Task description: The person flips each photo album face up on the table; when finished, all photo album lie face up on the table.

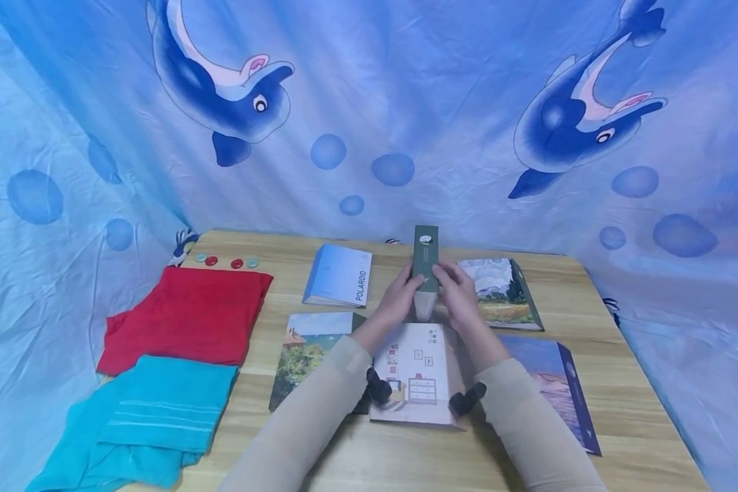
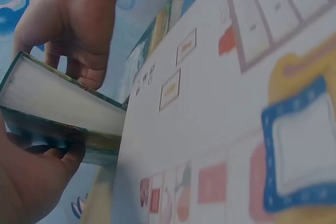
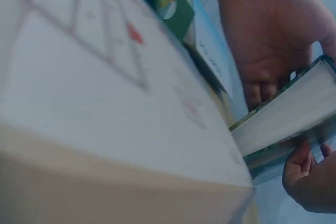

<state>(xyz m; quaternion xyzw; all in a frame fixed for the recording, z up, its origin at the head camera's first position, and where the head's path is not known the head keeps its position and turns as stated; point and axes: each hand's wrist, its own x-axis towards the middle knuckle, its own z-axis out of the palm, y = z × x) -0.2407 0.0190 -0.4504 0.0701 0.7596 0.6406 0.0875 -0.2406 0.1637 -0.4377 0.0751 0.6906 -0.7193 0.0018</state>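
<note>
Head view: "POLAROID" on blue book (image 1: 339, 275)

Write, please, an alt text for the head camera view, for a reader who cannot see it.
Both hands, left hand and right hand, hold a green book upright over a wooden table. Four more books lie around it, one reading POLAROID. A red cloth and a teal cloth lie at the left.

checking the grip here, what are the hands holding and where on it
Both hands hold the green book upright by its lower half: the left hand on its left cover, the right hand on its right cover.
</note>
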